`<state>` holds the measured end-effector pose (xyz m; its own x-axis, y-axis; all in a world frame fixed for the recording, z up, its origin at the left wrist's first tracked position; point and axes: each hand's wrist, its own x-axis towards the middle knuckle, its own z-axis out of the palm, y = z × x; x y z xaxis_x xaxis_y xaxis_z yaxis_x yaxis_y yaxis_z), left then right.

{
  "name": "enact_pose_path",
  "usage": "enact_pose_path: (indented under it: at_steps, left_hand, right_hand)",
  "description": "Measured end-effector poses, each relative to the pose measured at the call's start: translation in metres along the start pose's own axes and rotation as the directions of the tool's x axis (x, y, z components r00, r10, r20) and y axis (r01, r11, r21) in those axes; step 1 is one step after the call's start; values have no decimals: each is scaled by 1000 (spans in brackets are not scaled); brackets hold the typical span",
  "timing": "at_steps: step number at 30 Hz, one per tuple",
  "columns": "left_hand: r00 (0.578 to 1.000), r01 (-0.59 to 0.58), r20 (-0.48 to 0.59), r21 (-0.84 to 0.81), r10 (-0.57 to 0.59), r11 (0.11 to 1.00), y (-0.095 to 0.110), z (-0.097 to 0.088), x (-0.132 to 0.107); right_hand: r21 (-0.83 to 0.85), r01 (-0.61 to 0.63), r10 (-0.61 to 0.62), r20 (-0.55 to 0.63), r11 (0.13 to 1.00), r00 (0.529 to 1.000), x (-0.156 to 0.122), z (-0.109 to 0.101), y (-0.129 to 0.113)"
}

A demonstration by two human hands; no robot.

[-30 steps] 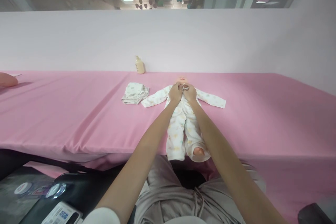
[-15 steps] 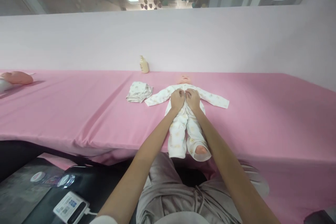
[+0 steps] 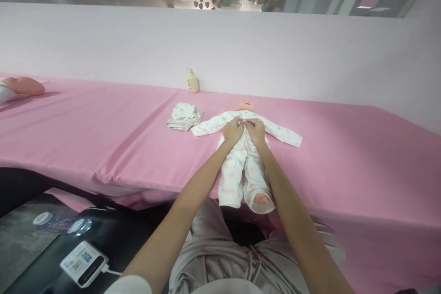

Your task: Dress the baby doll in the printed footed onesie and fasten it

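While L hand (image 3: 233, 131) & R hand (image 3: 255, 131) pinch it mid-chest, baby romper (image 3: 242, 145) lies under both, sleeves (image 3: 284, 135) out L/R, legs (image 3: 231, 183) twd near side.

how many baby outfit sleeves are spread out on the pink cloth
2: one sleeve lies left of the left hand, near the folded cloth; the other sleeve stretches right of the right hand. Any inside the folded cloth would be hidden.

Trousers (image 3: 206, 248): grey-beige, drawstring (image 3: 252, 249) at lower centre. Sleeve (image 3: 130, 284): white, lower left. Hands (image 3: 233, 132) and forearms (image 3: 193, 200): bare.
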<state>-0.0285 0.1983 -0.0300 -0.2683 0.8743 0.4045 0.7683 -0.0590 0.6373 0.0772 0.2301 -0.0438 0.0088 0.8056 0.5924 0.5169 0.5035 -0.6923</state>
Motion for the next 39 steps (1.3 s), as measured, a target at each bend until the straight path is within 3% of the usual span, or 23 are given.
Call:
enact_pose_path:
  at_steps: [6,12,18,23,28,35,39]
  left_hand:
    - [1000,20,-2,-42,-20,999,-3,1,4]
    - [999,-38,2,-71,38,997,-2,-1,2]
    - [986,-165,-15,-100,164,981,5,-2,-5]
    - [996,-74,-57,-119,68,990,2,3,-1]
    - [986,-168,-40,-175,163,970,-2,3,2]
    - [997,-81,-14,-80,81,993,0,6,2]
    - [994,-107,-22,-32,106,994,1,7,-2]
  right_hand:
    - [121,-133,133,6,984,991,5,0,-8]
    - [171,-126,127,6,977,992,2,0,-6]
    - [139,-100,111,-74,985,991,-1,2,-4]
    - [179,-83,100,-92,980,991,-3,2,0]
    - [184,-32,52,-104,982,993,-5,1,1]
    - [168,24,-9,-92,986,996,-6,-1,1]
    - [233,-56,78,-85,971,993,-7,-2,-1]
